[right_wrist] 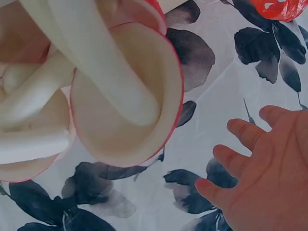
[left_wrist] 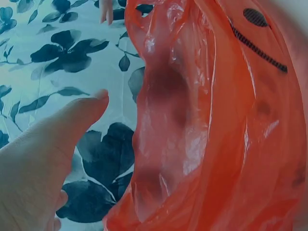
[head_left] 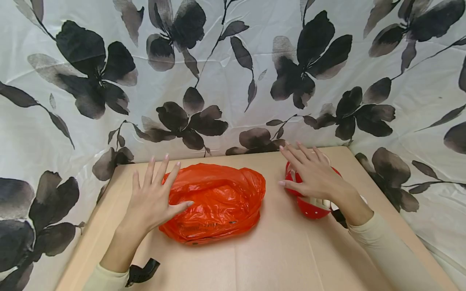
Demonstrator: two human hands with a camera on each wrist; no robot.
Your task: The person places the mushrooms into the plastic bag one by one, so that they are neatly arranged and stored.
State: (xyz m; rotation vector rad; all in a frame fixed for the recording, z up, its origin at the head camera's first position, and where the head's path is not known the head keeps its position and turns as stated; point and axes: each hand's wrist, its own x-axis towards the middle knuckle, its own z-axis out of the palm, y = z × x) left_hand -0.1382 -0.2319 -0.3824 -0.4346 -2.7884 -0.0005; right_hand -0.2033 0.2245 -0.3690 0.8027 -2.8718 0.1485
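A crinkled orange-red plastic bag (head_left: 218, 202) lies on the table, with dark shapes showing through its thin film in the left wrist view. My left hand (head_left: 151, 202) overlaps the bag's left end, fingers spread and straight, gripping nothing. To the right are several red mushroom ornaments (head_left: 314, 211) with white dots. The right wrist view shows a hollow cream cap underside (right_wrist: 113, 139) with a red rim and a long pale stem. My right hand (head_left: 316, 173), fingers extended, covers part of the ornaments in the head view; the right wrist view shows a gap between hand and caps.
The light wooden table (head_left: 276, 250) meets a white cloth (head_left: 251, 125) with black and grey flowers, which hangs behind it and at both sides. A black strap piece (head_left: 143, 271) sits at my left wrist, and another dark piece shows under the right one.
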